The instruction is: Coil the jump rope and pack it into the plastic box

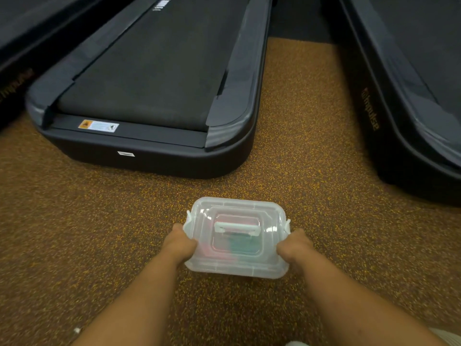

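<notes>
A translucent plastic box [235, 267] with its lid on and a white handle on top sits low in the middle of the view, over the speckled floor. Through the lid I make out blurred pink and teal shapes, the jump rope [238, 244] inside. My left hand [180, 243] grips the box's left side by the latch. My right hand [294, 247] grips the right side by the other latch. Whether the box rests on the floor or is lifted, I cannot tell.
A black treadmill deck [149, 96] lies just beyond the box, its rear end facing me. Another treadmill [411, 121] runs along the right side, and a third edge shows at far left. Brown speckled rubber floor [299, 146] lies between them.
</notes>
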`<state>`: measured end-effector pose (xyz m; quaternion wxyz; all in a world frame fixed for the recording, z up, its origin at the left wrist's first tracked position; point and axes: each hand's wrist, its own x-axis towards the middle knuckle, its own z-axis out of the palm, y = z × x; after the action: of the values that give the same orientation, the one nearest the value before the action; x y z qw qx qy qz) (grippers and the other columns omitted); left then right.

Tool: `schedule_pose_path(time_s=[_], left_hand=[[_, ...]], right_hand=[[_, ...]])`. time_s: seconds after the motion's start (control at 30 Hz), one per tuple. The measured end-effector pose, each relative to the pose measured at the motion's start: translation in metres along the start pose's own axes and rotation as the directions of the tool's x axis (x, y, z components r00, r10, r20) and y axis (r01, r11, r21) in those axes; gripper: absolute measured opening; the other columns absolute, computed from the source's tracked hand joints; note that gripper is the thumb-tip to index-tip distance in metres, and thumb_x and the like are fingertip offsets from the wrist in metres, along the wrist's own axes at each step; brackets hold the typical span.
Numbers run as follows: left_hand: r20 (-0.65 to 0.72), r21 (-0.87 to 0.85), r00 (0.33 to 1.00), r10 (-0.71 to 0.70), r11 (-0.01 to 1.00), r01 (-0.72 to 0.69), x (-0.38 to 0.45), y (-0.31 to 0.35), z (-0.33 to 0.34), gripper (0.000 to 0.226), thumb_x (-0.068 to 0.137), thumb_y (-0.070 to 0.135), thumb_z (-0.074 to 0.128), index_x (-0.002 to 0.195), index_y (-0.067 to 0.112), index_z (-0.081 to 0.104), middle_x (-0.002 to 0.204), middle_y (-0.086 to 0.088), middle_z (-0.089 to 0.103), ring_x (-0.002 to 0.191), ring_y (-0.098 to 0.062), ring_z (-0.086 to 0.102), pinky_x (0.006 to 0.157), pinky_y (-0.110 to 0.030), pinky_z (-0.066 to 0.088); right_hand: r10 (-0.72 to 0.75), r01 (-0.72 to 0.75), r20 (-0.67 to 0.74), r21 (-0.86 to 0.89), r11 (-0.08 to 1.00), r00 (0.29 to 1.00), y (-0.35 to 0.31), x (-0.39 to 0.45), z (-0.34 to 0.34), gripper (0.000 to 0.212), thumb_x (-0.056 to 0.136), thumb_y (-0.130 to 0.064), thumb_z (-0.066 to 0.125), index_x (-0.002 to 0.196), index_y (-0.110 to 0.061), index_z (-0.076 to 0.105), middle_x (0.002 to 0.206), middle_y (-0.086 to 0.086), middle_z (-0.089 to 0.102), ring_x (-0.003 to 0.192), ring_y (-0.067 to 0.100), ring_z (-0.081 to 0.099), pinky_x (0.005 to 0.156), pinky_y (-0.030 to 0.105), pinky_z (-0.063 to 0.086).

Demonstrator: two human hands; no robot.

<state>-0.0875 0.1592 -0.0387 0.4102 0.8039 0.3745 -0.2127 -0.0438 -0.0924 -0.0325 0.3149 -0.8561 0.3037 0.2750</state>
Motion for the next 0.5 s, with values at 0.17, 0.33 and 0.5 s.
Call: schedule_pose_path(time_s=[0.17, 0.33, 0.5], left_hand=[[-0.075, -0.054, 0.995, 0.069, 0.996, -0.073, 0.013, 0.009, 0.001, 0.038, 0.087, 0.014, 0.057, 0.123, 0.02, 0.044, 0.11, -0.01, 0.06, 0.099, -0.033, 0.058, 0.09, -0.05, 0.05], [-0.041, 0.108, 0.996, 0.074, 0.992, -0.069, 0.03, 0.014, 0.0, 0.042, 0.089, 0.021, 0.057, 0.128, 0.017, 0.042, 0.12, -0.013, 0.059, 0.106, -0.034, 0.057, 0.087, -0.04, 0.047], [0.045, 0.369, 0.996, 0.079, 0.925, -0.09, 0.037, 0.039, -0.013, 0.025, 0.087, 0.022, 0.053, 0.11, 0.015, 0.058, 0.101, -0.005, 0.064, 0.09, -0.023, 0.062, 0.077, -0.034, 0.051]], right_hand=[[-0.075, 0.078, -0.058, 0.042, 0.996, 0.995, -0.009, 0.006, -0.002, 0.047, 0.079, -0.001, 0.061, 0.119, -0.009, 0.038, 0.115, 0.017, 0.056, 0.104, 0.038, 0.058, 0.083, 0.042, 0.054], [-0.055, 0.055, 0.005, -0.04, 0.998, 0.998, -0.019, 0.015, -0.005, 0.055, 0.076, -0.007, 0.065, 0.123, -0.006, 0.035, 0.124, 0.019, 0.054, 0.113, 0.039, 0.055, 0.089, 0.041, 0.051], [-0.086, 0.093, 0.047, -0.174, 0.98, 0.995, -0.041, 0.013, -0.011, 0.068, 0.076, -0.016, 0.063, 0.136, -0.016, 0.03, 0.125, 0.013, 0.052, 0.114, 0.035, 0.053, 0.092, 0.044, 0.051]])
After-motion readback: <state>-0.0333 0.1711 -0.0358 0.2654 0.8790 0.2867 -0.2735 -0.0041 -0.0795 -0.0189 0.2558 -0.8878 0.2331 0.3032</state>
